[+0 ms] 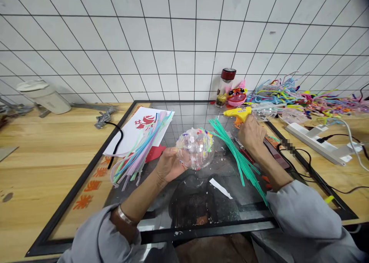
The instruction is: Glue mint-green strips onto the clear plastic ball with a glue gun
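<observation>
My left hand [170, 166] is closed on the left side of a transparent plastic ball [196, 149], raised above the glass-topped table. Small coloured bits show on or inside the ball; I cannot tell which. To the right, my right hand [251, 133] grips a yellow hot glue gun [238, 113], its nozzle pointing left. A bundle of green pipe cleaners [235, 151] lies between the ball and my right forearm. On the left, a bundle of pastel pipe cleaners [144, 147] rests across a white sheet of paper [135, 129] with a red design.
A glass bottle with a dark red lid [226, 87] stands by the tiled wall. Colourful pipe cleaners [294, 95] are heaped at the back right. A white power strip [315, 142] with cables lies at right. A paper scrap [220, 188] sits near the front; a whitish jug [46, 95] is far left.
</observation>
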A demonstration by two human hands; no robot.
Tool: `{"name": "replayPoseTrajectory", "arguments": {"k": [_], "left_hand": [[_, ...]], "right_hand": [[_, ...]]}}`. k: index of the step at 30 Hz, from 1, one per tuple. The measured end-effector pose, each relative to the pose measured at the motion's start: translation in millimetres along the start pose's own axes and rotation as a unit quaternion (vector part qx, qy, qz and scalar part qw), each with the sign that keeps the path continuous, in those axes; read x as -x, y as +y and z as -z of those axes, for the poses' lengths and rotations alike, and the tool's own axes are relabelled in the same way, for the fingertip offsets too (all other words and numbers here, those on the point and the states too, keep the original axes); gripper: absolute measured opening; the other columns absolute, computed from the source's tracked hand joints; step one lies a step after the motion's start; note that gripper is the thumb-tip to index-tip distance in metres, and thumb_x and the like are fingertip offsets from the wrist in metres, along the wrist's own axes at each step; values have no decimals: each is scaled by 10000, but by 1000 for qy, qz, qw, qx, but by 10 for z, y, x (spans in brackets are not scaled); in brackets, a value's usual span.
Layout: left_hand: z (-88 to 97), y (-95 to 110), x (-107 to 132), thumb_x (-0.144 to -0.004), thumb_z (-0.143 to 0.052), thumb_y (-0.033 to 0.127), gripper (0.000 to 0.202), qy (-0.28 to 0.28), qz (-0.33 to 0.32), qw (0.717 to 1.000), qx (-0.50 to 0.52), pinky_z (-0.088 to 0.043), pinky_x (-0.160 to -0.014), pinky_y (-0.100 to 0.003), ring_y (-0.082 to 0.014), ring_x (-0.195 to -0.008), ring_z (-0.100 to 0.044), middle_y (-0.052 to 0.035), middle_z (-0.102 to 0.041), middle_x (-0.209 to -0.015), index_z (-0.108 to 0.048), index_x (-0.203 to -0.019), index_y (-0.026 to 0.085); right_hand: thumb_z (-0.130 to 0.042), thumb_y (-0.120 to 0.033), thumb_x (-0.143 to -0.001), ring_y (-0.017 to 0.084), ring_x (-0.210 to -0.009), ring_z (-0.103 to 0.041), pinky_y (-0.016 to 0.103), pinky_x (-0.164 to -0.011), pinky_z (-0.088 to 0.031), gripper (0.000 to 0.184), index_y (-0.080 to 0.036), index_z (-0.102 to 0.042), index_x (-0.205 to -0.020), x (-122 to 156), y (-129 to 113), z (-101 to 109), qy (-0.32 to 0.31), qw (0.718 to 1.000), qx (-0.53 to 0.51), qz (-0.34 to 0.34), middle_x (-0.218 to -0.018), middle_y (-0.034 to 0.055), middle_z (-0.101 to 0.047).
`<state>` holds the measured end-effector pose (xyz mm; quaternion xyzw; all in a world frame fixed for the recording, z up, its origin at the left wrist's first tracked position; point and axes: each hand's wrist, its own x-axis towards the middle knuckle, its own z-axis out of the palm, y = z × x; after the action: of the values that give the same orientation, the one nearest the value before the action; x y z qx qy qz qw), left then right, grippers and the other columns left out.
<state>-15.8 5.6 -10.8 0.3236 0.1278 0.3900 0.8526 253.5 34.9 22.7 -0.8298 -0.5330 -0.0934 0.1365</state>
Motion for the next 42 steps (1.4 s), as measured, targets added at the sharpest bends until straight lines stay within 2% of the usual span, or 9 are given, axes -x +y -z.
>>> {"name": "replayPoseTrajectory", "arguments": {"k": [6, 10, 15, 22, 25, 28, 33, 38, 42], "left_hand": [[-18, -59, -10, -655, -783, 425, 857, -54, 27, 998, 1, -567, -854, -408, -353, -1043, -723, -122, -728, -1225, -499, -1432, 200], [-7, -82, -10, -653, -772, 424, 874, -51, 35, 998, -8, -567, -860, -455, -389, -1087, -702, -149, -699, -1278, -481, -1445, 198], [18, -73, -1, -645, -791, 415, 845, -39, 27, 999, -1, -570, -841, -431, -356, -1015, -731, -143, -718, -1242, -513, -1415, 206], [-61, -31, 14, -644, -775, 444, 837, -33, 14, 999, -16, -511, -984, -539, -433, -1216, -625, -160, -684, -1294, -526, -1399, 182], [-91, -2, 16, -624, -789, 463, 835, -32, 12, 999, -19, -506, -992, -558, -447, -1230, -613, -155, -691, -1282, -551, -1376, 188], [-100, 12, 16, -602, -810, 470, 858, -26, 10, 999, -17, -504, -1001, -557, -449, -1242, -605, -159, -698, -1273, -556, -1372, 190], [-94, -2, 14, -609, -808, 476, 848, -27, 8, 999, -20, -496, -1013, -553, -452, -1254, -597, -152, -701, -1271, -561, -1368, 189], [-90, -2, 20, -628, -791, 476, 819, -23, 7, 999, -23, -494, -1018, -549, -448, -1251, -602, -150, -701, -1272, -563, -1362, 191], [-102, 16, 21, -619, -801, 473, 873, -20, 6, 1000, -19, -480, -1041, -544, -430, -1260, -600, -151, -703, -1267, -523, -1399, 194]], "right_hand": [[-368, -306, -968, 370, -976, -682, 411, -763, -476, 410, -59, -514, -1262, -6, 29, 52, -29, 999, -7, -19, -1067, 259, -700], [-373, -319, -969, 364, -1009, -683, 398, -783, -479, 390, -79, -528, -1235, 4, -16, 74, -57, 998, -11, -19, -1075, 248, -704], [-365, -309, -985, 350, -1004, -696, 397, -798, -486, 380, -77, -492, -1257, 45, -187, 16, -98, 995, -15, -7, -1082, 250, -704], [-358, -229, -991, 314, -954, -709, 364, -780, -480, 304, -71, -496, -1211, 206, -363, -91, -154, 987, -24, 27, -1009, 228, -714], [-386, -277, -997, 274, -910, -705, 320, -741, -473, 274, -114, -528, -1166, 297, -382, -67, -167, 984, -37, 56, -962, 164, -717], [-379, -311, -1010, 243, -923, -687, 301, -734, -463, 275, -149, -522, -1181, 329, -380, -50, -151, 985, -44, 76, -1042, 137, -692], [-331, -265, -1012, 290, -1041, -640, 350, -766, -451, 340, -85, -491, -1253, 182, -268, -147, -85, 996, -5, 38, -1306, 247, -550], [-370, -211, -977, 347, -1116, -584, 424, -886, -406, 359, -11, -561, -1205, 44, -85, -356, -54, 997, 37, 37, -1219, 287, -588], [-366, -183, -955, 357, -1098, -565, 451, -895, -372, 373, 2, -613, -1167, 4, -29, -487, -47, 996, 52, 59, -1185, 295, -608]]}}
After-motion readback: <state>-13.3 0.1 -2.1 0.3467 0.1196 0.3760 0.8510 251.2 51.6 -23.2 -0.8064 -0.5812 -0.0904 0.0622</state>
